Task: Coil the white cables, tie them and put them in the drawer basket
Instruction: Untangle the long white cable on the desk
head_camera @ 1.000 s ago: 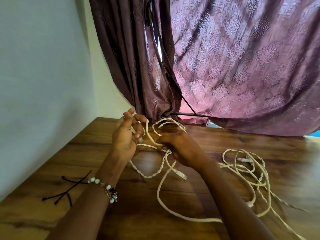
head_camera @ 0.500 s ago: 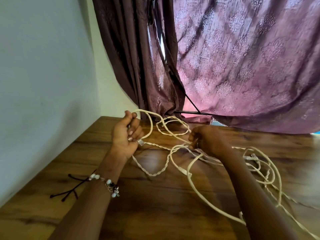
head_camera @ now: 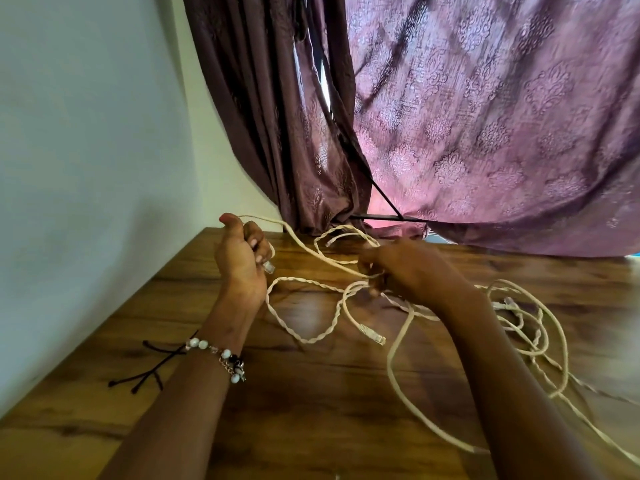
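Setting: A person works at a wooden table [head_camera: 311, 410] set against a pale wall [head_camera: 86, 150], with a patterned purple curtain [head_camera: 485, 133] hanging behind it.

Left hand: The left hand [head_camera: 240, 261] is raised above the table with its fingers curled round a strand of the white cables [head_camera: 311, 336]; a clear plug [head_camera: 269, 267] shows at the fingertips, and the strand runs up over the top of the fist and away to the right.

Right hand: The right hand [head_camera: 412, 271], seen from the back and blurred, is closed on several strands bunched at its fingertips, just above the tabletop.

Cables: One strand stretches between the two hands. Below it a twisted length sags in a loop onto the table. A second plug [head_camera: 372, 334] lies on the wood between the forearms. A small loop rises behind the right hand, near the curtain's hem.

Loose pile: More of the cables lie in untidy loops [head_camera: 540, 327] on the table to the right of the right arm, with one long strand curving toward the near edge.

Wrist: A beaded bracelet [head_camera: 221, 358] circles the left wrist.

Other items: A thin black cord [head_camera: 145, 374] lies on the table by the wall, just left of the left forearm.
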